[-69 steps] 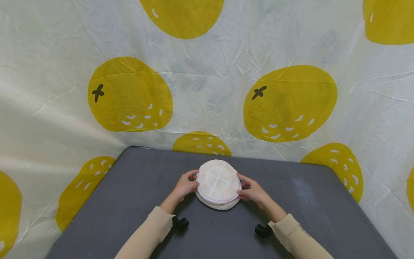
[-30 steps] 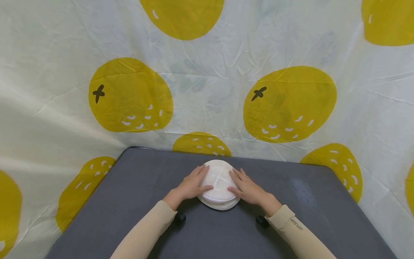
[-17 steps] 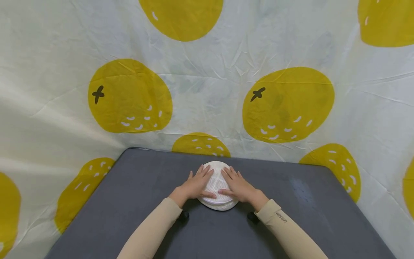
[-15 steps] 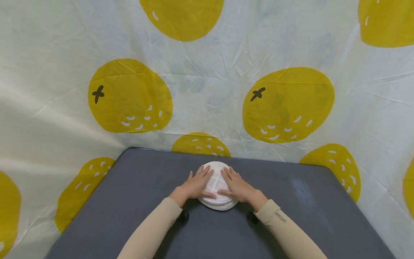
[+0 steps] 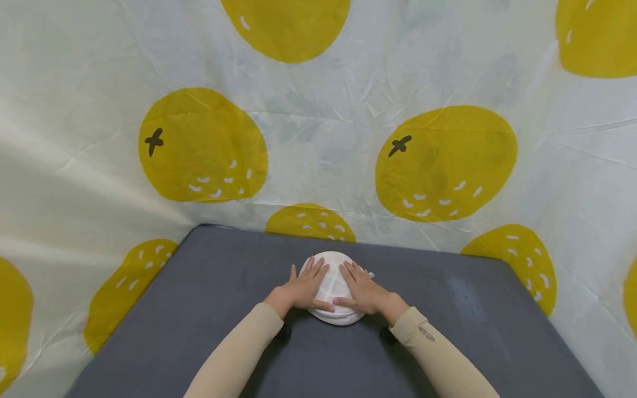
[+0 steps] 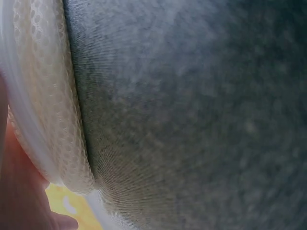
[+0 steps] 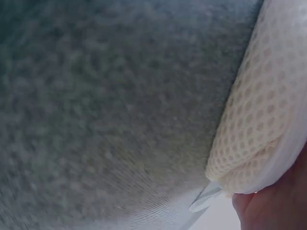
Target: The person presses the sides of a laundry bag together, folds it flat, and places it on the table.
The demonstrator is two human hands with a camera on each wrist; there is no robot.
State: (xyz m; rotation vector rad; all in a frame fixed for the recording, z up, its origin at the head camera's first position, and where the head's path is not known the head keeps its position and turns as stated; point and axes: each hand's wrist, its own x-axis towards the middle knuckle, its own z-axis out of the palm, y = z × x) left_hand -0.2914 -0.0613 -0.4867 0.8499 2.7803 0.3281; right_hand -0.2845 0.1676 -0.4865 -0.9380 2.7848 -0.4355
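A round white mesh laundry bag (image 5: 332,286) lies on the dark grey table. My left hand (image 5: 304,289) rests on its left half, fingers spread and straight. On the right half my right hand (image 5: 364,293) lies the same way, and the two thumbs nearly meet near the front rim. Up close in the left wrist view, the mesh side wall (image 6: 53,96) looks squashed low under a smooth white band. The right wrist view shows a fold in the mesh (image 7: 254,129) and a small pale tab (image 7: 205,197) at the bag's end. Both palms hide much of the top.
The grey table (image 5: 239,265) reaches back to a pale curtain (image 5: 323,149) printed with big yellow fruit, which also hangs along both sides. Black wrist devices (image 5: 388,335) sit under the cuffs of the beige sleeves (image 5: 443,354).
Both hands have gone from gripping the bag's sides to lying flat on its top, closer together. The bag looks lower, and a small tab now shows past the right hand.
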